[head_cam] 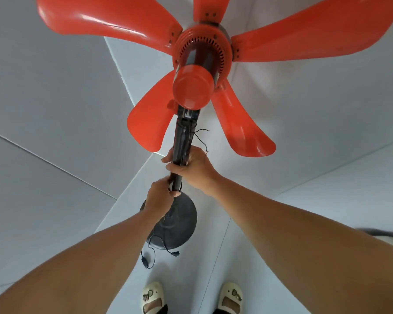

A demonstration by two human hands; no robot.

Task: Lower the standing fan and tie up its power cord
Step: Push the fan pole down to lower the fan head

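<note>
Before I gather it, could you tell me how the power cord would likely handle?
Probably floppy: the power cord lies in loose loops by the base. Likely light, as it looks thin. Its plug end may swing.

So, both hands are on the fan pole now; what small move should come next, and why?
Probably press the pole down with the right hand, while the left hand grips lower down. The red blades stand high above the base, and the cord lies loose on the floor.

orange-red fan blades (104,18), black pole (183,141), dark grey round base (179,225), cream slippers (152,295), pale grey floor (55,200).
</note>
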